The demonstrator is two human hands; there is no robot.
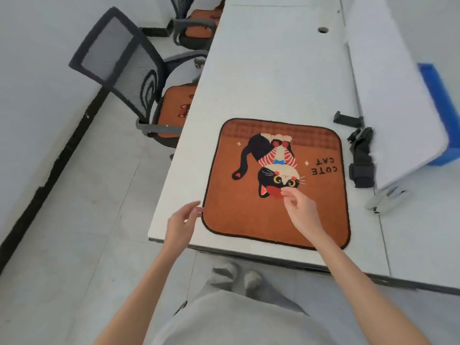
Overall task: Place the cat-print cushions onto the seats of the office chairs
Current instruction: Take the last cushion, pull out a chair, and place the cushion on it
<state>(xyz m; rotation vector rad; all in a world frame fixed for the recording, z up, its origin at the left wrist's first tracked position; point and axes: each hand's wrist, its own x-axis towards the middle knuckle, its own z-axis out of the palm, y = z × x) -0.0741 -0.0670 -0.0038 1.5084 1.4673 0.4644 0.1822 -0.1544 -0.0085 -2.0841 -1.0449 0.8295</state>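
Your left hand (183,221) reaches forward with the forearm stretched out from your body, fingers loosely parted and gripping nothing, the fingertips at the left edge of the cushion (275,183) on the desk (273,70); whether they touch it you cannot tell. Your right hand (302,207) comes in over the cushion from the lower right, wrist raised, fingers relaxed and slightly bent with nothing in them, the fingertips hanging over the cat's head in the print. That orange cushion lies flat near the front edge of the desk, towards its front left corner, with the cat and the words "CUTE CAT" upside down from your side. A 2nd cushion (174,108) already lies on the seat of the nearest chair (119,63), pushed in along the desk's left edge, and a 3rd cushion (204,22) lies on the seat of the chair beyond it (191,31). Just beside the desk cushion's right edge lie black straps and clips (361,155), close to a white panel (388,78).
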